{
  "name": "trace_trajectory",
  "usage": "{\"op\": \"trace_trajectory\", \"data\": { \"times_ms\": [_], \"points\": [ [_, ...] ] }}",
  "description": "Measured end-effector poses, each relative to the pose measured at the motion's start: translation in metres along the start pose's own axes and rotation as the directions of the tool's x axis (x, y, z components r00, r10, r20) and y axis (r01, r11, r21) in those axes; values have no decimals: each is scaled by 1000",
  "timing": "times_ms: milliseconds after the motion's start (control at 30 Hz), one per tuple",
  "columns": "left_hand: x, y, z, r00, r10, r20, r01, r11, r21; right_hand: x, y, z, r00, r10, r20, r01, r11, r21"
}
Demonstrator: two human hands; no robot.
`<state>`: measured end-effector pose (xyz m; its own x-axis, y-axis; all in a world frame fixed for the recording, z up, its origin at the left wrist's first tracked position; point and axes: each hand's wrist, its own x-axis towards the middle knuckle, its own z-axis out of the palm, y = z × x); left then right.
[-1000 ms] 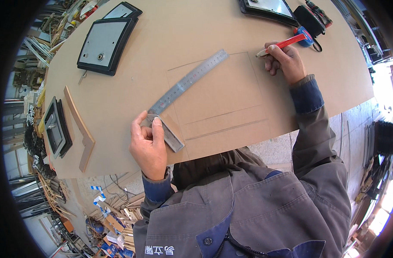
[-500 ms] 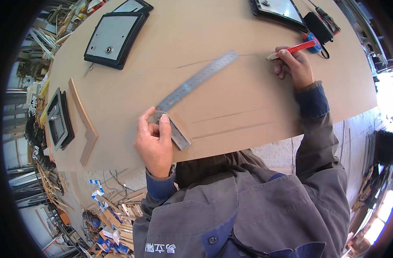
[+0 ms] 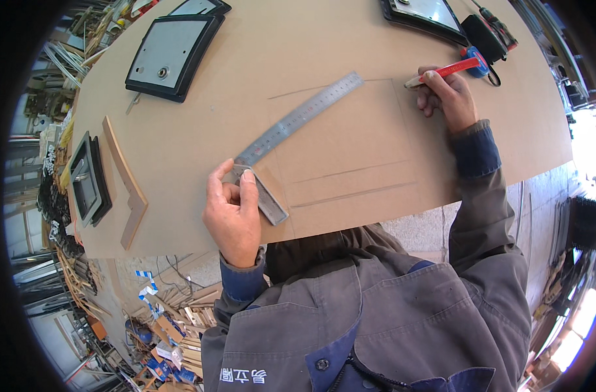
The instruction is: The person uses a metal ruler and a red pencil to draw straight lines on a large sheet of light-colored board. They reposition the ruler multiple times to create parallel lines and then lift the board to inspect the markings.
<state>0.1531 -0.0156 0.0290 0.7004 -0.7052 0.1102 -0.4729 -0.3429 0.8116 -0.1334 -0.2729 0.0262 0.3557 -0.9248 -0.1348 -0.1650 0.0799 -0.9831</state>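
My left hand (image 3: 234, 215) pinches the corner of a metal try square (image 3: 298, 117) between thumb and fingers. The square's graduated blade slants up to the right over the brown board (image 3: 200, 144), and its thick stock points toward the board's near edge. Pencil lines (image 3: 350, 172) form a rectangle on the board, with two roughly parallel lines near the front. Beyond the right end of that outline, my right hand (image 3: 447, 98) grips a red carpenter's pencil (image 3: 449, 68), its tip pointing left beside the drawn corner.
Black-framed panels (image 3: 171, 55) lie at the back left, another panel (image 3: 428, 19) at the back right. Near that one are a blue tape measure (image 3: 477, 60) and a screwdriver (image 3: 497, 26). At left lie a wooden angle piece (image 3: 125, 183) and a grey recessed frame (image 3: 89, 179). Wood offcuts (image 3: 190, 326) litter the floor.
The view has shifted very slightly. Both hands keep their holds on the try square and the pencil, with hardly any movement.
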Motion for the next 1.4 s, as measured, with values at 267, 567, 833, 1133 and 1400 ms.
{"op": "trace_trajectory", "data": {
  "times_ms": [267,567,833,1133,1400],
  "points": [
    [0,2,0,1000,-5,1,5,1000,4,0,1,2,1000,-26,-5,26,1000,5],
    [0,1,0,1000,1,-2,-1,1000,20,2,4,-2,1000,-22,9,22,1000,5],
    [0,0,0,1000,2,-6,-2,1000,6,4,6,-5,999,-7,38,7,1000,12],
    [0,0,0,1000,12,-2,-12,1000,15,5,10,-6,999,-33,38,32,999,27],
    [0,-1,0,1000,4,-2,-4,1000,6,3,5,-2,999,-33,21,33,999,12]
  ]
}}
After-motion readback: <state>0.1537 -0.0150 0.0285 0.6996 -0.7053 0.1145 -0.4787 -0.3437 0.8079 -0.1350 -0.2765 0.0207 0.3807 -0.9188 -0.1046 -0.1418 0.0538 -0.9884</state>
